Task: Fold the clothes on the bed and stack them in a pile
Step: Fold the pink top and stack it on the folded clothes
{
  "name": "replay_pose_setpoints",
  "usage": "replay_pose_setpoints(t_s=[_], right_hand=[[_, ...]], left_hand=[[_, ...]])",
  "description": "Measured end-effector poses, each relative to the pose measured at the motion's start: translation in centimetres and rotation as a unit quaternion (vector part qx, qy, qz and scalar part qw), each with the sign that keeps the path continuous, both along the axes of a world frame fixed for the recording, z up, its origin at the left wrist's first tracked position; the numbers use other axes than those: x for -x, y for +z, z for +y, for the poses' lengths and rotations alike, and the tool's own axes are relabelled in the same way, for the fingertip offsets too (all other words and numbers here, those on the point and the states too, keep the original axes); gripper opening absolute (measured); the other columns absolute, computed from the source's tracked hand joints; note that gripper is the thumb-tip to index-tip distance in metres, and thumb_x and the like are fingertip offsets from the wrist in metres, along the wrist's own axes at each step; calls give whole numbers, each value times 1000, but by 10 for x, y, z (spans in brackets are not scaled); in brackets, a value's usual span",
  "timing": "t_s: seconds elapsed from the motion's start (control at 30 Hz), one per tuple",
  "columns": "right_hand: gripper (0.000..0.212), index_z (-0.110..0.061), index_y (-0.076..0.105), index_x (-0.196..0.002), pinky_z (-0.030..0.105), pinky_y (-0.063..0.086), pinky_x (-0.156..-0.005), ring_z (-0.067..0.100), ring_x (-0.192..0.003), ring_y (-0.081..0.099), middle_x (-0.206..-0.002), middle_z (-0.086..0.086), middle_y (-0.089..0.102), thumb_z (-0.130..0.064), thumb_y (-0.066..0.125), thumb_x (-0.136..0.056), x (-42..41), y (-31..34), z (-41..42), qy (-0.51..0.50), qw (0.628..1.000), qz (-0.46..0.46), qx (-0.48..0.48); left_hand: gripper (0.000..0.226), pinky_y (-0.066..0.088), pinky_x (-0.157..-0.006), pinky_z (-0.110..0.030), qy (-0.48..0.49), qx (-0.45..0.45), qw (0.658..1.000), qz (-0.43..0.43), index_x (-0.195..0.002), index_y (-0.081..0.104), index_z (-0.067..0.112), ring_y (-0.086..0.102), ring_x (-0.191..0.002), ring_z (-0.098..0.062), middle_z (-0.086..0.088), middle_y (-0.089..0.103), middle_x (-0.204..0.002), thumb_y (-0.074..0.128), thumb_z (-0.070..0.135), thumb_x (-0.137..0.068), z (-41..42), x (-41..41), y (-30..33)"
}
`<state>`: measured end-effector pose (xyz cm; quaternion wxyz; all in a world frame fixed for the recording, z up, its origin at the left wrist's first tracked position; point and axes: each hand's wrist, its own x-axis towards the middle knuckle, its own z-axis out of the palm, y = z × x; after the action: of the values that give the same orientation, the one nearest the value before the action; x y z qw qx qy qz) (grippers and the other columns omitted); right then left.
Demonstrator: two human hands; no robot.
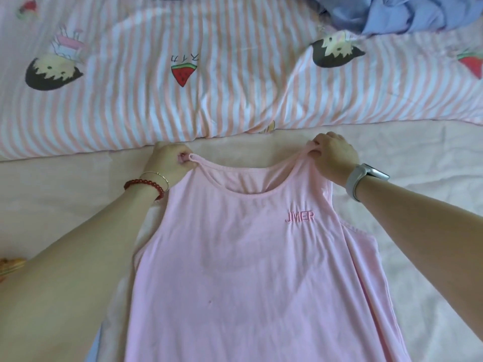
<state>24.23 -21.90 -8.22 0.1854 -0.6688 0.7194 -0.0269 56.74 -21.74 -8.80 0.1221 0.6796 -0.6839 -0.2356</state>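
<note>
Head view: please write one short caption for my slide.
Both hands, left and right, pinch the shoulder straps of a pink tank top laid flat on the bed sheet.

The pink sleeveless cotton top (251, 270) lies flat on the pale pink bed sheet (423, 184), its straps pointing away from the person. The left hand (170, 162) sits at the left strap, the right hand (334, 152) at the right. Behind them lies the pink-and-white striped quilt (209, 100), with the crumpled blue cloth garment (397, 14) on its far right.
</note>
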Motion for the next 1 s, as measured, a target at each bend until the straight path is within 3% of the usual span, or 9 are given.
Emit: replay_pose_setpoints(t_s=[0.1, 0.23, 0.4, 0.53, 0.63, 0.8, 1.0], right_hand=[[19, -1, 54, -104, 36, 34, -72, 34, -101, 50, -109, 17, 52, -11, 46, -91, 0, 18, 4, -24, 998, -12, 57], [17, 0, 54, -101, 35, 33, -64, 37, -90, 52, -105, 18, 52, -11, 45, -92, 4, 43, 27, 3, 991, -27, 132], [19, 2, 58, -98, 41, 37, -69, 39, -91, 54, -99, 20, 58, -11, 45, -95, 10, 58, 93, 53, 984, -48, 161], [10, 1, 62, -90, 42, 39, -74, 39, -82, 59, -86, 19, 62, 0, 53, -87, 13, 63, 166, 90, 979, -28, 183], [15, -6, 65, -78, 40, 38, -77, 33, -70, 63, -71, 11, 63, -9, 52, -83, 14, 62, 229, 141, 966, 7, 215], [30, -8, 67, -74, 41, 37, -82, 29, -66, 62, -66, 6, 62, -21, 42, -84, 22, 56, 343, 164, 958, 50, 228], [30, -9, 67, -73, 41, 31, -85, 28, -66, 63, -67, 5, 63, -21, 42, -84, 38, 57, 483, 151, 968, 67, 191]], left_hand=[[13, 34, -67, -25, 76, 1, 996, 53, -84, 58, 11, 51, -79, -19, 0, 58, -83, 66, 21, -83, 1, 2, 19], [16, 39, -66, -33, 25, 81, 996, 19, -85, 53, 9, 50, -77, -24, -4, 55, -84, 64, 20, -86, 24, -1, 48], [8, 46, -65, -43, -18, 159, 987, -27, -87, 59, 0, 56, -80, -35, -15, 58, -91, 60, 8, -86, 96, 7, 67], [7, 46, -59, -36, -32, 197, 979, -50, -86, 68, 1, 60, -73, -32, -17, 61, -83, 64, 3, -81, 174, 13, 69], [15, 49, -61, -33, -58, 226, 970, -64, -85, 73, 2, 63, -73, -29, -16, 64, -77, 60, 6, -78, 239, 13, 64], [25, 52, -54, -35, -98, 213, 971, -47, -79, 73, 3, 62, -59, -28, -13, 61, -70, 49, 11, -78, 353, 12, 58], [20, 49, -54, -33, -144, 184, 971, -49, -79, 73, 6, 58, -54, -27, -9, 58, -65, 56, -1, -71, 489, 7, 61]])
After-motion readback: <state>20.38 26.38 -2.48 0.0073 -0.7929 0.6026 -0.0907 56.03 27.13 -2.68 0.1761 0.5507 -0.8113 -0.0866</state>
